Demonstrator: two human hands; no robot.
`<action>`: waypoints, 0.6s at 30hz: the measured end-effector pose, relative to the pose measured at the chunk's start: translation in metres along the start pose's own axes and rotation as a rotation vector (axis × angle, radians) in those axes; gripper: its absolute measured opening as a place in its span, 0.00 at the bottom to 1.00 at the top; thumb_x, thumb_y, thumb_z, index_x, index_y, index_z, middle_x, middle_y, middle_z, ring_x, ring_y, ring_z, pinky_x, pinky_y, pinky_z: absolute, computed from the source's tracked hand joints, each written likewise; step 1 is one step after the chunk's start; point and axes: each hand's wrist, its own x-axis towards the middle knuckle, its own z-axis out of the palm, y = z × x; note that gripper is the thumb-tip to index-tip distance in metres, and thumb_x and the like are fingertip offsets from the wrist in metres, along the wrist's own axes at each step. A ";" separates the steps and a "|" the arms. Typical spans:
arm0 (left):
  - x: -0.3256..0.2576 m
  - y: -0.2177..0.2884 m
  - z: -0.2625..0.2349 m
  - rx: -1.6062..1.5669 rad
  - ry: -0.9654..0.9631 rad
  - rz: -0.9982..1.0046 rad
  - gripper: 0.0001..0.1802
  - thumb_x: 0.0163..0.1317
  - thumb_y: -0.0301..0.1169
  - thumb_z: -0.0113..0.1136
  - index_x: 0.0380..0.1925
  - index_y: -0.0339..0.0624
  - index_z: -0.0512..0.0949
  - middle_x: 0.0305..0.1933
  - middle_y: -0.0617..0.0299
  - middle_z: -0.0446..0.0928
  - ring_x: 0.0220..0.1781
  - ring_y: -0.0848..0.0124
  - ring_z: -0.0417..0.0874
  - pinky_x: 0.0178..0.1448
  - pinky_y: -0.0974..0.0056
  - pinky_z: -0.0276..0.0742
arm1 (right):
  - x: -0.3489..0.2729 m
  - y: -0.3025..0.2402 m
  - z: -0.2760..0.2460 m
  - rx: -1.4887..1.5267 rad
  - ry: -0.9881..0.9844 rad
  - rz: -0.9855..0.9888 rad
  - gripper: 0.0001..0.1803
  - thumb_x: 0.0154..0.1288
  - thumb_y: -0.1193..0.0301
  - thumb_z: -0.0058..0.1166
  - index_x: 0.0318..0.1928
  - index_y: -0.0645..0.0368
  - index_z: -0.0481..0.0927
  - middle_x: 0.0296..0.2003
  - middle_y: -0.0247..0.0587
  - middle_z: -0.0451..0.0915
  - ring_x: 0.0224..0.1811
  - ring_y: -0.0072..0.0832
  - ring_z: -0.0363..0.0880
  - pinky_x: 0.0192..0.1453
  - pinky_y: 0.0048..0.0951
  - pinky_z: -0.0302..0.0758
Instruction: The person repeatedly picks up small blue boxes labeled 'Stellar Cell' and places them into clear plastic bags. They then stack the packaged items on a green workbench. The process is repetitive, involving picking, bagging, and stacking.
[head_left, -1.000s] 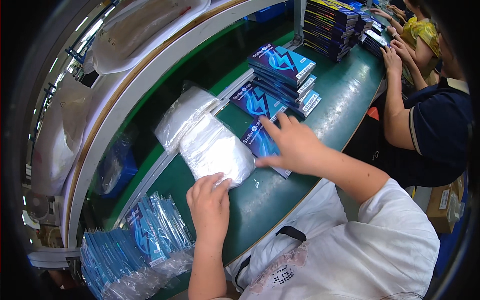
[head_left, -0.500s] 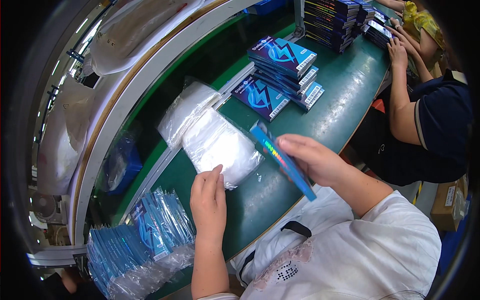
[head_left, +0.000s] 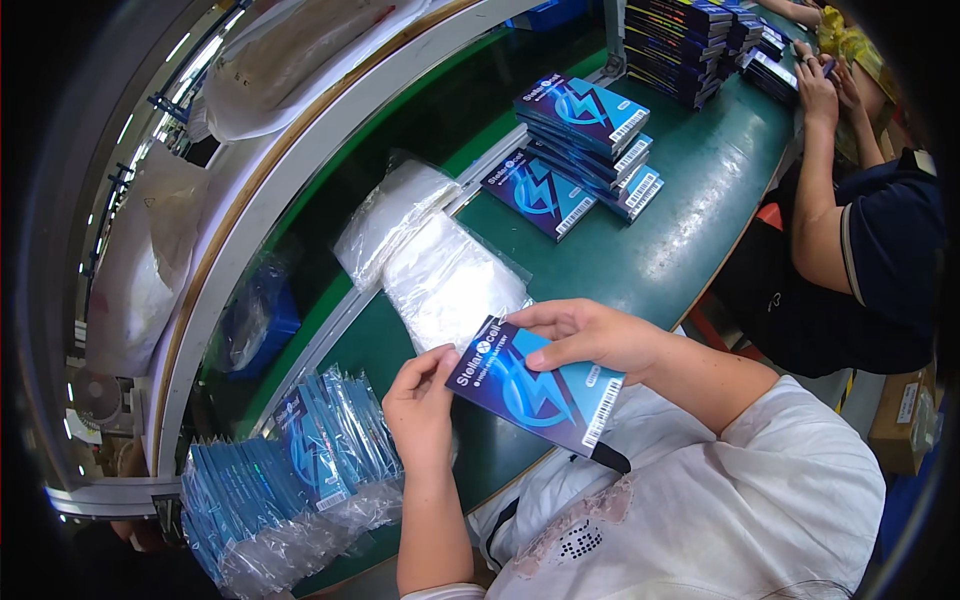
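My right hand [head_left: 590, 338] grips a flat blue and purple box [head_left: 550, 405] with a lightning-bolt print, thumb on its face. The printed front is turned up toward me and the box tilts down to the right. My left hand [head_left: 420, 405] is closed, its fingertips pinched together at the box's left corner; what lies between them is hidden. Just beyond both hands is a pile of clear plastic bags [head_left: 445, 275] on the green table. Several boxes in clear bags [head_left: 270, 480] stand in a row left of my left forearm.
Past the bags, stacked blue boxes [head_left: 585, 120] rise from the green table [head_left: 690, 215], with taller stacks [head_left: 675, 50] behind. A co-worker's arm [head_left: 815, 185] reaches over the right edge. A metal rail [head_left: 340, 325] runs along the left, with a blue bin [head_left: 270, 330] beyond.
The box has turned from edge-on to face-up and come left toward my left hand. My left hand has left the bag pile, its fingers now pinched. The co-worker's hands have risen.
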 end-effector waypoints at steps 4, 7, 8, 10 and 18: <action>-0.005 -0.004 -0.002 -0.116 -0.061 0.036 0.11 0.62 0.18 0.57 0.44 0.28 0.78 0.37 0.58 0.79 0.38 0.75 0.80 0.45 0.71 0.77 | -0.004 0.004 0.000 -0.055 0.129 -0.089 0.30 0.60 0.78 0.57 0.61 0.74 0.63 0.51 0.51 0.77 0.46 0.27 0.80 0.51 0.26 0.78; -0.013 -0.001 0.005 0.234 -0.027 0.211 0.12 0.61 0.18 0.56 0.46 0.28 0.78 0.36 0.58 0.79 0.38 0.75 0.80 0.44 0.70 0.77 | 0.002 0.016 0.006 -0.181 0.299 -0.218 0.21 0.60 0.76 0.60 0.52 0.71 0.71 0.45 0.46 0.79 0.42 0.23 0.80 0.46 0.22 0.76; -0.016 0.004 0.005 0.300 -0.068 0.240 0.16 0.61 0.17 0.56 0.51 0.29 0.75 0.35 0.62 0.77 0.36 0.79 0.78 0.41 0.75 0.75 | 0.004 0.021 0.005 -0.237 0.348 -0.250 0.18 0.60 0.75 0.61 0.48 0.69 0.73 0.43 0.45 0.80 0.41 0.22 0.79 0.44 0.21 0.76; -0.021 0.010 0.006 0.193 -0.071 0.211 0.18 0.61 0.17 0.57 0.52 0.28 0.74 0.35 0.62 0.78 0.37 0.78 0.79 0.42 0.74 0.75 | 0.006 0.022 0.011 -0.268 0.413 -0.260 0.10 0.61 0.73 0.62 0.36 0.60 0.74 0.34 0.35 0.80 0.37 0.16 0.78 0.42 0.19 0.74; -0.032 0.006 0.013 -0.425 -0.142 -0.036 0.17 0.68 0.28 0.52 0.54 0.32 0.69 0.51 0.56 0.77 0.52 0.71 0.78 0.58 0.65 0.71 | 0.001 0.022 0.039 -0.472 0.271 -0.166 0.09 0.61 0.69 0.63 0.31 0.63 0.80 0.24 0.26 0.76 0.28 0.08 0.70 0.29 0.16 0.67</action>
